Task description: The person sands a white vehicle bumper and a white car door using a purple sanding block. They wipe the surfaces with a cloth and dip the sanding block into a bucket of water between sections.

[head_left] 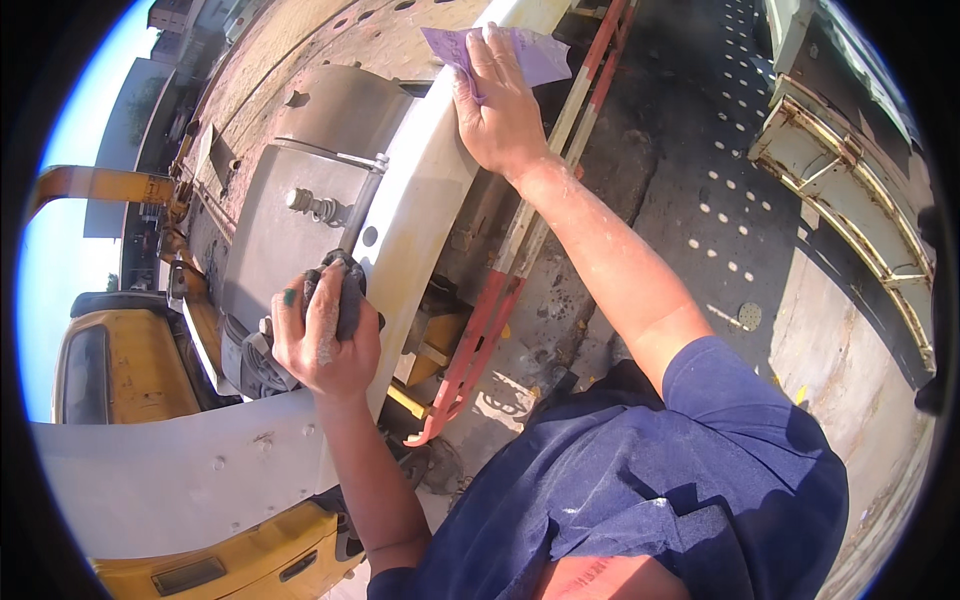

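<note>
My right hand [500,115] presses a purple sheet of sandpaper [541,57] against the long white panel [428,170], near its far end. Its fingers lie over the sheet, and the thumb holds a fold of it. Closer to me on the left, my left hand [328,335] is closed round a crumpled dark grey cloth [351,296] at the panel's left edge. Pale dust coats the fingers of both hands. A green mark shows on one finger of the left hand. Part of the cloth is hidden under those fingers.
Left of the panel are a grey metal tank [285,215] and a threaded fitting [312,204]. A red and white rail [490,300] runs along the right side. Beyond it stands a rusty white metal frame [850,190]. A yellow vehicle cab [135,365] is at far left.
</note>
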A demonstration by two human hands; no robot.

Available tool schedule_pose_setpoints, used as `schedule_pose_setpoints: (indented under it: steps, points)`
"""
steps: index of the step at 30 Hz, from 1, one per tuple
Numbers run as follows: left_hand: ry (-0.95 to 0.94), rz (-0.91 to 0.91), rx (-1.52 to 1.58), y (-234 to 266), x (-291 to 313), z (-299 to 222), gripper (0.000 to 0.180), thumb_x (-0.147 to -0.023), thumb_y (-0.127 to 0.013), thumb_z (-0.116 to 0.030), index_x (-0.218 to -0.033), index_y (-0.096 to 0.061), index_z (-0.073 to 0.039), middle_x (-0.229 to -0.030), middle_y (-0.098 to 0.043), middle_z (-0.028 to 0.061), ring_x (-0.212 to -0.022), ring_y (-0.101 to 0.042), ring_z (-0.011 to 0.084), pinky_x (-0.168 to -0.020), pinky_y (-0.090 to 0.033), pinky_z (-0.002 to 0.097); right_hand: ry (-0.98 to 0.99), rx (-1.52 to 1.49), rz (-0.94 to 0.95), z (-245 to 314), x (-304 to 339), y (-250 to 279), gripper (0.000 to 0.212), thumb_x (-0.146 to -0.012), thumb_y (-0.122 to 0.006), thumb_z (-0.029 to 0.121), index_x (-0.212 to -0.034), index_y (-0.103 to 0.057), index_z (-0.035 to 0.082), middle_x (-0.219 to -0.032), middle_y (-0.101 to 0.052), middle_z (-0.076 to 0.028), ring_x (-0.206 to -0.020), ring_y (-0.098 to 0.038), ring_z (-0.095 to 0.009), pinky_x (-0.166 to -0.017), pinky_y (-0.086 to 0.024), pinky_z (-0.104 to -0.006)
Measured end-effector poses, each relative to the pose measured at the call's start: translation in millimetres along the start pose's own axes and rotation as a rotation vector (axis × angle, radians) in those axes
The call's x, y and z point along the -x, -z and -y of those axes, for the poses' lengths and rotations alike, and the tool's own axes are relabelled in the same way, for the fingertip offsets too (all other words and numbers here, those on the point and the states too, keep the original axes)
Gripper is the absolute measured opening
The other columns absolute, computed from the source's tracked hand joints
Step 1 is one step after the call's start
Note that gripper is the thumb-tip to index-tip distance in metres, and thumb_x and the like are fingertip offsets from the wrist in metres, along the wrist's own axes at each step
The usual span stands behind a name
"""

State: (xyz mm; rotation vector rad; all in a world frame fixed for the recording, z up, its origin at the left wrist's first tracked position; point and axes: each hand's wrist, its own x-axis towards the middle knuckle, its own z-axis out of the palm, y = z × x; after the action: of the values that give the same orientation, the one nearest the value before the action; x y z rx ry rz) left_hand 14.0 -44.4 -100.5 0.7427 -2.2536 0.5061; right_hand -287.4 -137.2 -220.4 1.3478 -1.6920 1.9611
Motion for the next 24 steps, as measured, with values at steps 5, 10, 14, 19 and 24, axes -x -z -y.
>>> schedule_pose_setpoints:
  steps: [5, 10, 14, 19, 24]
  points:
    - [0.003, -0.019, -0.006, -2, 0, 1, 0.049, -0.068, -0.080, 0.000, -0.116, -0.087, -0.007, -0.104, -0.075, 0.0179, -0.088, -0.074, 0.0355, -0.078, -0.061, 0.0449, 0.249, -0.117, 0.379, 95, 107, 19, 0.067, -0.105, -0.075, 0.022, -0.161, -0.057, -0.009, -0.180, -0.039, -0.030, -0.171, -0.030, -0.055, -0.136, -0.037, -0.0627]
    - [0.058, 0.068, -0.041, 4, 6, -1, 0.044, -0.076, -0.079, -0.002, -0.120, -0.085, -0.004, -0.113, -0.081, 0.0184, -0.104, -0.077, 0.0414, -0.094, -0.062, 0.0504, 0.034, -0.120, 0.189, 24, 46, 12, 0.065, -0.120, -0.057, 0.031, -0.172, -0.043, -0.005, -0.178, -0.039, -0.036, -0.168, -0.035, -0.055, -0.138, -0.034, -0.0555]
    - [0.023, 0.056, -0.033, -2, 0, -2, 0.046, -0.077, -0.078, -0.002, -0.123, -0.085, -0.005, -0.114, -0.079, 0.0208, -0.104, -0.077, 0.0422, -0.094, -0.062, 0.0519, -0.300, -0.090, 0.052, -47, 5, -19, 0.077, -0.125, -0.043, 0.040, -0.175, -0.023, -0.015, -0.182, -0.023, -0.042, -0.174, -0.017, -0.054, -0.144, -0.018, -0.0530]
    - [0.020, 0.065, -0.071, 1, 13, 4, 0.051, -0.077, -0.078, -0.002, -0.127, -0.086, -0.005, -0.115, -0.079, 0.0228, -0.105, -0.077, 0.0435, -0.093, -0.062, 0.0526, -0.180, -0.303, 0.200, 73, 135, -15, 0.087, -0.114, -0.064, 0.015, -0.181, -0.013, -0.007, -0.187, -0.004, -0.041, -0.175, -0.003, -0.059, -0.142, -0.011, -0.0621]
    - [-0.045, 0.011, -0.071, -3, 8, 3, 0.051, -0.072, -0.079, -0.002, -0.122, -0.086, -0.007, -0.109, -0.075, 0.0214, -0.095, -0.075, 0.0416, -0.087, -0.061, 0.0515, -0.252, -0.274, 0.060, -10, 44, -31, 0.081, -0.122, -0.051, 0.034, -0.177, -0.018, -0.014, -0.185, -0.010, -0.043, -0.175, -0.005, -0.057, -0.143, -0.012, -0.0574]
